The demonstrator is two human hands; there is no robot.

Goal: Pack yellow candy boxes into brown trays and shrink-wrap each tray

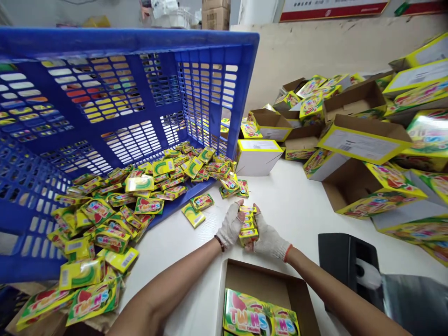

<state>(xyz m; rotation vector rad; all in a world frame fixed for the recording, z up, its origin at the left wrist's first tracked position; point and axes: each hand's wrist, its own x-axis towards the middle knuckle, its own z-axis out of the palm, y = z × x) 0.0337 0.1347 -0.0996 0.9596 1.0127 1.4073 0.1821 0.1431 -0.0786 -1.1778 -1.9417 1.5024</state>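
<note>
Both hands wear white knit gloves with bare fingertips. My left hand (231, 225) and my right hand (268, 235) press from either side on a stack of small yellow-green candy packets (248, 226) standing on the white table (297, 205). Both hands are closed around the stack. Just below my wrists lies an open brown carton (280, 287) with a "TWINS" packet layer (261, 317) inside. A heap of loose packets (133, 200) spills onto the table from a tipped blue plastic crate (105, 98) at the left.
Many empty yellow display cartons (360, 140) are piled at the right and back against a beige wall. A black device (346, 266) sits at the lower right. More packets (84, 280) lie at the table's left edge.
</note>
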